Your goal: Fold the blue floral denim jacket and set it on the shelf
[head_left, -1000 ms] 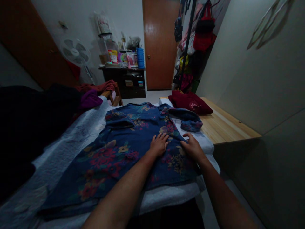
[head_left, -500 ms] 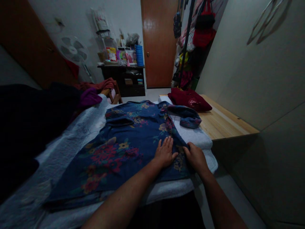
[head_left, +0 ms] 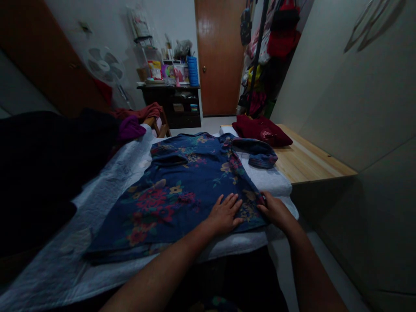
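A blue floral shirt (head_left: 201, 182) lies spread over a white quilted cover, its neckline toward the far end and its hem toward me. Its left sleeve is folded in across the body, while the right one bends outward on the cover. My left hand (head_left: 225, 214) rests flat on the lower right part of the cloth, fingers stretched out. At the right side edge, close to the hem, my right hand (head_left: 275, 211) pinches the fabric between thumb and fingers. Part of that grip is hidden from view.
A folded dark red garment (head_left: 261, 131) sits on a wooden board (head_left: 315, 158) at the right. Dark clothes (head_left: 48, 173) are heaped at the left on the white cover (head_left: 130, 162). Beyond stand a fan (head_left: 104, 66), a dark cabinet (head_left: 169, 104) and a door (head_left: 221, 60).
My right hand has shifted slightly right along with the shirt's side edge. My left hand stays flat, a little lower on the cloth. The whole view has moved slightly.
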Motion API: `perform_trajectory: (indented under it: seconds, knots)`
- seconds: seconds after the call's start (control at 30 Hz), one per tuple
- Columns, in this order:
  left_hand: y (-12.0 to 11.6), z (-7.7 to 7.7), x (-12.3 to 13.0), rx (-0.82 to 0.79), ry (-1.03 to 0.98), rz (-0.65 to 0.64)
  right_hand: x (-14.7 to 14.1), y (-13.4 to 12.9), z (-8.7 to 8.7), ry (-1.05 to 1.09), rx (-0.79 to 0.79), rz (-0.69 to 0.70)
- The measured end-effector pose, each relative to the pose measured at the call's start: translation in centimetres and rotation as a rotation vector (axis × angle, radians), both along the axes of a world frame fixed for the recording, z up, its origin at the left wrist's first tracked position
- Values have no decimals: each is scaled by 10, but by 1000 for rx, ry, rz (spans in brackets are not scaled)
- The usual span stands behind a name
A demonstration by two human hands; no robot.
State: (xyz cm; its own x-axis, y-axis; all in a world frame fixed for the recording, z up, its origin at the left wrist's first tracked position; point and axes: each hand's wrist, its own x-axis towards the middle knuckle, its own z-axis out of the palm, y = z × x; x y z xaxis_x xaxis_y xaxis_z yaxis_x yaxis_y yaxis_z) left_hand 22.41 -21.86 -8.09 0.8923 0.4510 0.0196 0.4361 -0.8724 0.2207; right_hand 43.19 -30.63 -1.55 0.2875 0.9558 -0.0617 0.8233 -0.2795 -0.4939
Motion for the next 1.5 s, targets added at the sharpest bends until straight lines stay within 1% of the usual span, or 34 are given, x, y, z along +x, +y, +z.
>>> perform_trajectory:
  seconds: [0.07,0.1,0.2,0.3,0.4,0.43,0.5,0.57,0.6,0.67,0.73,0.83,0.9,0.97,1.13,1.27,1.37,1.43,1.5]
  knots:
    - [4,6,-12,-17,21,-9,-1,-1,5,28,22,17]
    - [8,9,-19,-16,30,10,-2,-1,7,38,25,17]
    - [20,16,-46,5,66,158,-2,-2,11,35,-5,-13]
    - [28,15,-69,16,93,273,-1,-3,8,-6,-38,-25]
    - [26,9,-81,51,72,298,-3,-4,7,-137,-35,-81]
    - [24,7,-81,65,63,302,-6,-4,8,-205,-5,-107]
    - [19,4,-79,91,50,308,-17,0,13,-328,112,-134]
    - [13,4,-76,107,46,310,-37,8,15,-360,264,-99]
    - [11,4,-74,112,45,312,-49,14,14,-324,332,-59]
    - [6,6,-71,119,34,314,-77,27,5,-185,411,86]
    - [3,7,-70,123,17,313,-102,41,-12,-81,395,197]
    - [1,8,-70,114,3,325,-122,56,-43,-73,294,192]
    - [1,8,-71,106,-1,343,-123,61,-57,-116,217,181]
    - [1,7,-72,102,-7,354,-119,61,-63,-160,166,173]
    - [-1,3,-69,111,-10,362,-104,59,-58,-224,136,163]
    - [-7,0,-61,87,11,344,-96,56,-59,-216,131,174]
    - [-11,1,-56,65,5,289,-92,50,-56,-154,192,189]
    - [-13,2,-53,50,-7,273,-88,41,-46,-101,294,187]
    - [-14,5,-53,32,-26,273,-81,29,-30,-89,418,130]
